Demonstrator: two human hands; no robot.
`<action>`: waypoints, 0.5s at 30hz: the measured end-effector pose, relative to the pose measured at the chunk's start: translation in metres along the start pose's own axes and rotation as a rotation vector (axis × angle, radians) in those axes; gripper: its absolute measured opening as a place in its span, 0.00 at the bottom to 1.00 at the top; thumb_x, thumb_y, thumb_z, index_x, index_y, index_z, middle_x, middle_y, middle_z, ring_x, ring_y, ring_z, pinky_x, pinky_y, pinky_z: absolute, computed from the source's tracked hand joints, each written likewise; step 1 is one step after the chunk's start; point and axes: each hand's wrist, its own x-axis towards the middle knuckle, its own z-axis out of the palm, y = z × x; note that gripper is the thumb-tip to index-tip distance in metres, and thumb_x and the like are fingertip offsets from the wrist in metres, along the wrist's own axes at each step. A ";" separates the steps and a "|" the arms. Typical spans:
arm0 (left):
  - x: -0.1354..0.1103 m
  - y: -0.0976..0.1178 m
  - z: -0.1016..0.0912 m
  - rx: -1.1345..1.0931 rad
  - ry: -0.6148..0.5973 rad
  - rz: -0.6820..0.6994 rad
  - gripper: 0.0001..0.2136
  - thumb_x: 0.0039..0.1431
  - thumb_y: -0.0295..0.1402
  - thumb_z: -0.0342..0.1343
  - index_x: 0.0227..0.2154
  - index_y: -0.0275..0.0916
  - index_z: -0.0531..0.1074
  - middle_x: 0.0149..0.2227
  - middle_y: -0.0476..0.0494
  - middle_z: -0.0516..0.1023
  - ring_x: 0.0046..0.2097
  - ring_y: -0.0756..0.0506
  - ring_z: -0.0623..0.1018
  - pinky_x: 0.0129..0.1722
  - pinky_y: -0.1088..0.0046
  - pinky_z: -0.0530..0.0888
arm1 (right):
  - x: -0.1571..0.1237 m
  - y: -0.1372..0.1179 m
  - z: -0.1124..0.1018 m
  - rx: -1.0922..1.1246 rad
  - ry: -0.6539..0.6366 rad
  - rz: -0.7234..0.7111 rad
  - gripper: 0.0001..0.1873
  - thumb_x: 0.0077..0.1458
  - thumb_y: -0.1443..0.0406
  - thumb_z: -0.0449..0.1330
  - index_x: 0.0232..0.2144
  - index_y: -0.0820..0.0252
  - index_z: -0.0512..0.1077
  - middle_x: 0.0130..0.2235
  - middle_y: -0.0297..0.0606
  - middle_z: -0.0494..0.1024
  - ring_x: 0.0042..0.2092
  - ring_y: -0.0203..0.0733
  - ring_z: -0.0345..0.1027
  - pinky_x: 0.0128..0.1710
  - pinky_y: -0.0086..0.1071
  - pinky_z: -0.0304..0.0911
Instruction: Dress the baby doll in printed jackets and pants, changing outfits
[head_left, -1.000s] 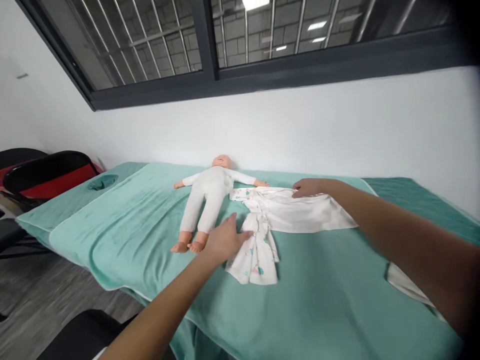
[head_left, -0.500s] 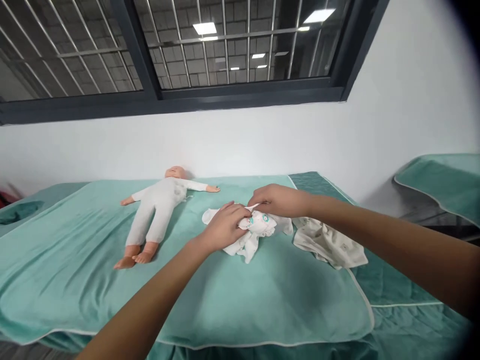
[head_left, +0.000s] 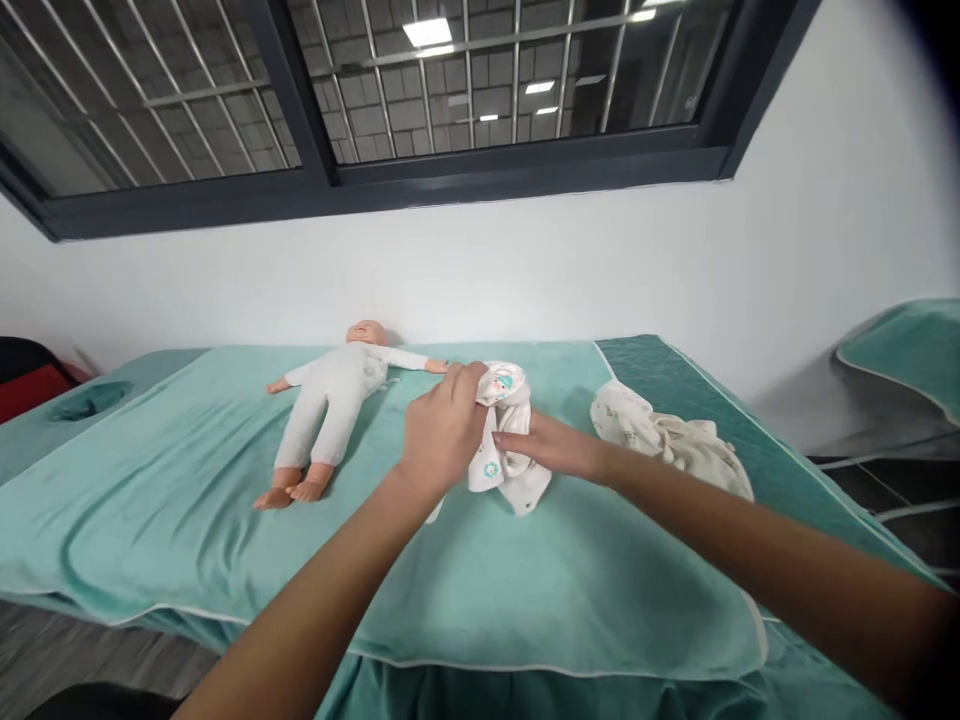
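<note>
A baby doll [head_left: 330, 400] in a white bodysuit lies on its back on the teal towel [head_left: 225, 520] that covers the bed. My left hand [head_left: 442, 435] is closed on the top of a small white printed baby garment [head_left: 506, 440] and holds it up off the towel. Just below, my right hand [head_left: 547, 447] touches the hanging cloth with its fingers against the fabric. The garment's lower end rests on the towel.
A second cream garment [head_left: 675, 440] lies crumpled at the right of the bed. A white wall and a barred window stand behind. Another teal-covered bed [head_left: 907, 350] is at the far right, a black and red chair [head_left: 22, 375] at the far left.
The bunched printed garment has been lifted off the towel by my left hand. My right hand has moved from its top to beneath it. The view has shifted slightly left.
</note>
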 end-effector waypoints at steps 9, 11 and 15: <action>-0.043 -0.047 -0.020 -0.675 -0.159 -0.313 0.34 0.52 0.40 0.66 0.61 0.46 0.61 0.64 0.40 0.63 0.64 0.39 0.66 0.60 0.60 0.68 | 0.029 0.037 0.070 0.797 0.034 0.157 0.24 0.51 0.63 0.65 0.52 0.56 0.74 0.47 0.38 0.81 0.51 0.49 0.74 0.53 0.41 0.67; -0.055 -0.061 -0.017 -0.693 -0.258 -0.376 0.42 0.49 0.41 0.69 0.65 0.47 0.55 0.67 0.38 0.60 0.66 0.36 0.64 0.63 0.56 0.66 | 0.035 0.037 0.076 0.827 -0.033 0.153 0.23 0.52 0.63 0.65 0.52 0.56 0.74 0.48 0.39 0.81 0.52 0.49 0.73 0.54 0.42 0.67; -0.088 -0.076 -0.008 -0.712 -0.158 -0.531 0.36 0.52 0.37 0.66 0.63 0.44 0.60 0.62 0.39 0.69 0.62 0.37 0.70 0.62 0.56 0.67 | 0.039 0.044 0.088 0.771 -0.276 0.181 0.24 0.55 0.59 0.66 0.53 0.57 0.73 0.50 0.42 0.80 0.52 0.50 0.73 0.54 0.43 0.66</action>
